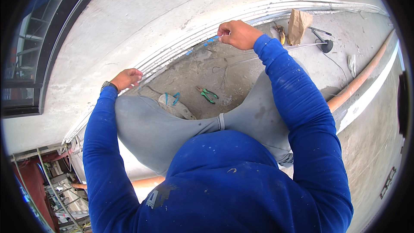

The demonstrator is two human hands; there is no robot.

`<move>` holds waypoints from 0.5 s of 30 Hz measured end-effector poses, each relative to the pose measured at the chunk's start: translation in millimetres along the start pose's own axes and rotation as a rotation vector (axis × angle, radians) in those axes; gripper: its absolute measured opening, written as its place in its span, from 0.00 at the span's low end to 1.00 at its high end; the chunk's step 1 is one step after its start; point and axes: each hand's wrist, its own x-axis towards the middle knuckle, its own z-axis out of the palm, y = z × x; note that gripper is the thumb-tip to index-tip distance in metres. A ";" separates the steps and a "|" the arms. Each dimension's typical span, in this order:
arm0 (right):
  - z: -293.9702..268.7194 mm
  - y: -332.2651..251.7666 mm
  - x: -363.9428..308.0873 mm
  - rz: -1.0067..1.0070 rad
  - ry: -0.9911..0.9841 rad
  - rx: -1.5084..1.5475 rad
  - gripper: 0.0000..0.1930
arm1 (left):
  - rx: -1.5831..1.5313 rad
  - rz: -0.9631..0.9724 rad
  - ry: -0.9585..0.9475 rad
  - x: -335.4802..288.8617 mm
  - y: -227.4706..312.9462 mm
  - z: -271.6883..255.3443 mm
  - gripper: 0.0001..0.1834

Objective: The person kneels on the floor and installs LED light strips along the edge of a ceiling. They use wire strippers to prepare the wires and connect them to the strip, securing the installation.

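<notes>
My right hand [239,34] is stretched out over a run of white pipes [198,42] along the foot of the wall. Its thumb and forefinger pinch together at a small pale bit too tiny to name, next to several blue marks [210,41] by the pipes. At the near left end of the run, my left hand [126,79] hovers with loosely bent fingers; I see nothing in it. Between my knees lie green-handled pliers [208,95] on the concrete. Beside them is a whitish object [183,110] with blue straps or handles [172,99] on it.
A brown paper bag [299,26] stands at the far right, beside a yellow-brown thing [281,35] like a banana peel. Right of it is a round black object [327,46] with thin rods. An orange pipe [362,74] runs along the right. A dark-framed window [54,47] is at left.
</notes>
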 end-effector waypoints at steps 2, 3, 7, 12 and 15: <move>-0.2 -1.4 0.5 0.003 -0.003 0.002 0.19 | -0.004 -0.002 -0.001 -0.4 -1.1 -0.5 0.19; -0.3 -1.5 0.5 0.005 -0.004 -0.001 0.19 | -0.004 -0.002 -0.003 -0.9 -0.3 -0.3 0.19; 0.4 -0.2 -0.3 -0.004 0.002 -0.013 0.19 | -0.008 0.011 0.007 -3.7 3.3 1.8 0.21; -0.4 0.1 -1.9 0.007 0.000 -0.002 0.19 | -0.006 0.006 0.010 -4.7 4.8 2.3 0.22; 0.7 -0.2 -5.4 0.006 0.007 0.004 0.19 | -0.005 0.004 0.007 -7.9 6.2 5.1 0.22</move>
